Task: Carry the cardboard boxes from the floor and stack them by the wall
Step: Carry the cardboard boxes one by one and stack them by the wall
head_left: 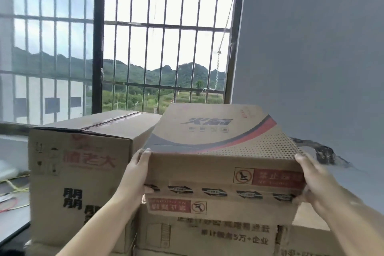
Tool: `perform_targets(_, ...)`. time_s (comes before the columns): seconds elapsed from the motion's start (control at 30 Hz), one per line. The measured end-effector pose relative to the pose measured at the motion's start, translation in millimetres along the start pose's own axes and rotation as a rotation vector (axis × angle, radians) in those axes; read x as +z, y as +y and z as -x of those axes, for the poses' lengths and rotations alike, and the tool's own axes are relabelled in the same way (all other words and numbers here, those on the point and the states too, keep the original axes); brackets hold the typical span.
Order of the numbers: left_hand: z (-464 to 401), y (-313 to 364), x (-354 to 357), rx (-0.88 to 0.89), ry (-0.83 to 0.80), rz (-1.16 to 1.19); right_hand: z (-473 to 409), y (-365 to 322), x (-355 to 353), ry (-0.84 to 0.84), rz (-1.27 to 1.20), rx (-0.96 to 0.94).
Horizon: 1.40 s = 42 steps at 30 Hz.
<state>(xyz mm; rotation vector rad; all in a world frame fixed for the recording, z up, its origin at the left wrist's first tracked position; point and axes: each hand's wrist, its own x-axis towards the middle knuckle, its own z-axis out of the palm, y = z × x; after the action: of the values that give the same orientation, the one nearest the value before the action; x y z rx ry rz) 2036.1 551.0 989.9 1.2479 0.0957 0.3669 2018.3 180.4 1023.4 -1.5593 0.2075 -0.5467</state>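
I hold a flat cardboard box [218,143] with a red and grey swoosh print on its lid, tilted up toward the window. My left hand [136,174] grips its near left corner, thumb underneath. My right hand [313,181] grips the near right corner. The box sits on or just above a second box [207,233] with black printed text. A tall brown box [81,172] with red and black characters stands to the left, touching the stack. More cardboard boxes [311,241] lie below at the lower right.
The grey wall [311,58] rises right behind the stack, with a cracked dark patch [324,151] beside the held box. A barred window [155,48] fills the back. Yellow and red cords [14,193] lie on the dark floor at the left.
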Motion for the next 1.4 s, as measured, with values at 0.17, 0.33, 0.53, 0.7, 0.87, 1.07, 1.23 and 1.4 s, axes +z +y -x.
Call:
perform_targets(0.17, -83.1, -20.1, 16.3, -0.013, -0.001, -0.068, -75.1, 37.5, 52.4, -0.012, 0.008, 0.050)
perform_targets(0.33, -153.6, -45.4, 20.8, -0.076, -0.024, -0.153, -128.6, 60.7, 93.7, -0.012, -0.015, 0.108)
perform_targets(0.53, -198.1, -56.6, 20.0, -0.062, 0.009, -0.203, -161.5, 87.2, 142.0, -0.045, -0.099, 0.156)
perform_targets(0.7, -195.9, -72.7, 15.1, 0.065, 0.011, -0.208, -178.0, 87.0, 157.6, -0.094, -0.102, 0.171)
perform_targets(0.87, -171.3, -88.6, 16.5, 0.196, 0.077, -0.389, -158.8, 83.5, 148.6, -0.216, -0.058, 0.202)
perform_targets(1.07, -135.0, -88.3, 11.3, 0.282, 0.001, -0.495, -120.2, 86.1, 120.5, -0.173, 0.316, -0.088)
perform_targets(1.23, -100.0, -61.6, 1.5, 0.331, -0.094, -0.401, -80.9, 73.4, 106.3, -0.231, 0.396, -0.440)
perform_targets(1.4, -58.8, -75.0, -19.7, 0.329, -0.158, -0.428, -34.2, 97.8, 96.7, -0.314, 0.261, -0.346)
